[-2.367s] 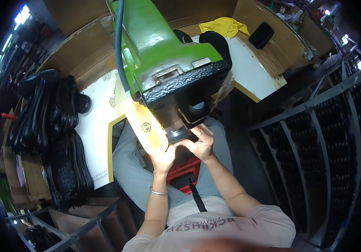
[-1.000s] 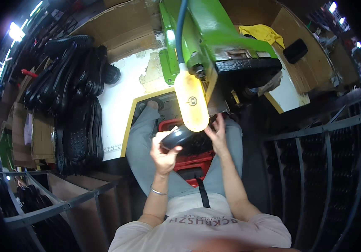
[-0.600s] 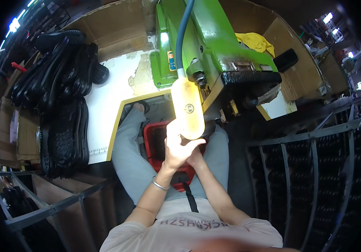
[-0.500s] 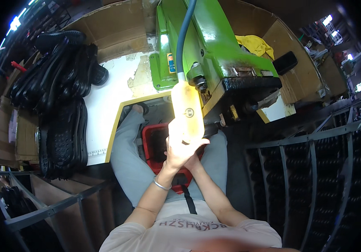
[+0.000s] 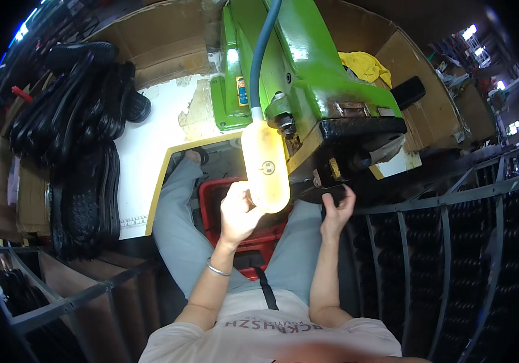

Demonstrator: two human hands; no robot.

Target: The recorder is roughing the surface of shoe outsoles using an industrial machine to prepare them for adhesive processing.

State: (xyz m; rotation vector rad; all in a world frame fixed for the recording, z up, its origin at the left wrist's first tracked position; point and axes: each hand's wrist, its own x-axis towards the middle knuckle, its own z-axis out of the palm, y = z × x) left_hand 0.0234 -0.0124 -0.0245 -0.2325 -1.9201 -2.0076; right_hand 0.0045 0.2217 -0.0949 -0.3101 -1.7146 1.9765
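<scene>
A green stitching-type machine [image 5: 301, 66] with a dark head stands in front of me. An elongated yellow lamp [image 5: 265, 166] on a grey-blue cable hangs before it, glowing. My left hand [image 5: 238, 215] is at the lamp's lower left side, its fingers curled and partly hidden behind the lamp. Below the machine's head, my right hand [image 5: 337, 215] pinches the edge of a black shoe sole [image 5: 315, 193] between thumb and fingers. The lamp covers much of that dark piece, so its full shape is hidden.
Black soles [image 5: 84, 193] are piled on the white table [image 5: 144, 145] at left. A red bin [image 5: 208, 209] stands between my knees. Metal racks [image 5: 401, 242] with black pieces stand at right, another rack [image 5: 72, 305] at lower left. A yellow cloth [image 5: 365, 65] lies behind the machine.
My hands, together beneath the lamp before, have moved apart. The right has moved right and up to below the machine's head; the left has shifted slightly left.
</scene>
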